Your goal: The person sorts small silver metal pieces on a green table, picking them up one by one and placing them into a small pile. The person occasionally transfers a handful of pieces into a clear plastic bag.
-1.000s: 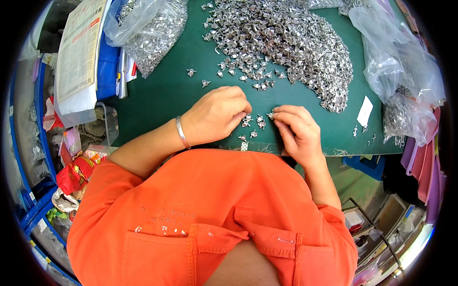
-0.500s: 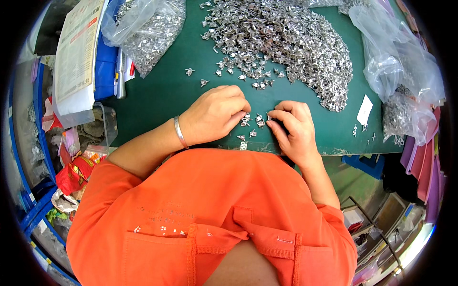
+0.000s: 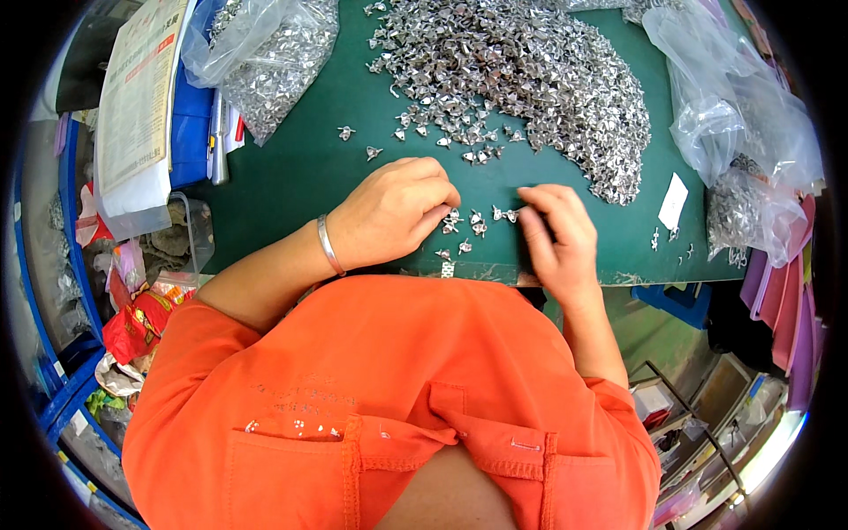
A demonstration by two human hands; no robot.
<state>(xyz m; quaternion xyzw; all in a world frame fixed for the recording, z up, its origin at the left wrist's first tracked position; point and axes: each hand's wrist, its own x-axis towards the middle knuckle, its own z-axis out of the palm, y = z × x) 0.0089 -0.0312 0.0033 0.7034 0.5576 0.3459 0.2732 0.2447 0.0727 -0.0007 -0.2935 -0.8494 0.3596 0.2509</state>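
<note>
My left hand (image 3: 396,210), a metal bangle (image 3: 329,246) at its wrist, rests on the green table. Its fingers are curled, with thumb and forefinger together on a small silvery metal part (image 3: 452,217); the grip is partly hidden. To the right, my right hand (image 3: 562,237) has its thumb and fingers apart and holds nothing I can see. Just left of its fingertips lie linked small metal parts (image 3: 505,215). Between the hands is another little cluster of metal parts (image 3: 478,223). A short metal chain piece (image 3: 448,268) lies at the near table edge.
Beyond my hands a big heap of small metal parts (image 3: 539,75) covers the table (image 3: 291,185). Clear plastic bags of parts stand far left (image 3: 281,84) and right (image 3: 738,208). A white paper slip (image 3: 673,201) lies at right. Papers (image 3: 141,97) rest on a blue bin at left.
My right hand has moved a little to the right and its thumb and fingers have come apart, letting go of a metal part. My left hand has barely moved.
</note>
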